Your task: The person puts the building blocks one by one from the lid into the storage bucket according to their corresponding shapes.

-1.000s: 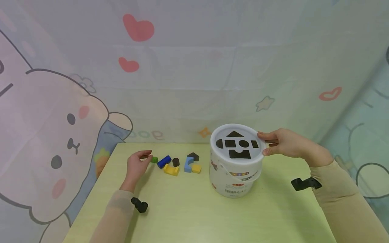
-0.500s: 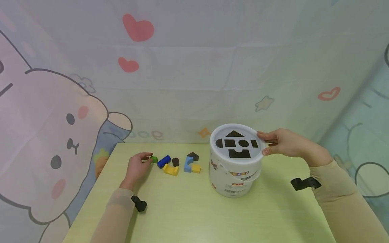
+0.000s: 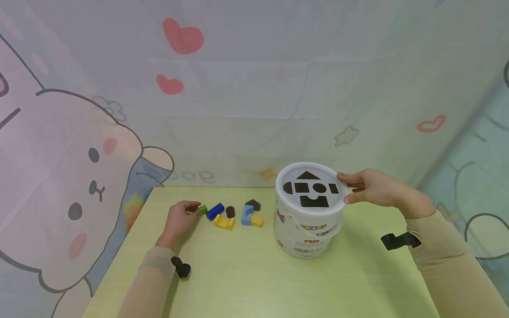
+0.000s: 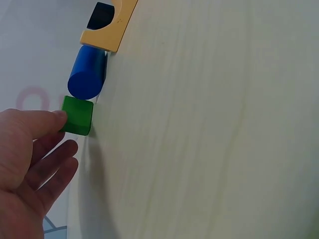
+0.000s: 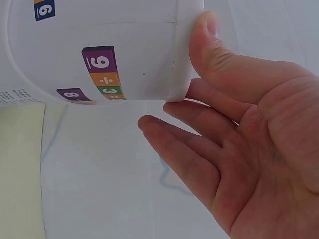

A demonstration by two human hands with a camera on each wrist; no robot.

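Nearest on the worktop point(image 3: 230, 278), the tub point(image 3: 292, 234) stood upright, its lid point(image 3: 290, 201) on and cut with 6 shaped openings. Its walls looked like thin, smooth plastic, so it was probably light for its bulk, slightly springy and apt to skid under a sideways push; the firm rim seemed the best place to take hold. The right hand point(image 3: 375, 187) held it there in a moderately spread grip, thumb against the lid's edge and fingertips farther round, with at least 1 lower finger clear of the tub.

A little farther back lay the yellow arch point(image 3: 224, 224) and the small yellow block point(image 3: 257, 220).

Beyond, at the left end of the group, the left hand point(image 3: 180, 221) pinched the green block point(image 4: 77, 117), its grip parted about as wide as the block; the thumb lay on it, and 3 fingers hung below. The block was just beside the blue cylinder point(image 3: 215, 211); whether it was raised off the worktop could not be told. It looked hard, very light and hardly fragile, though its smooth faces might slip if caught by a corner; opposite flat sides would give the surest hold.

Farthest were the black block point(image 3: 252, 204) and the printed cloth point(image 3: 254, 110).
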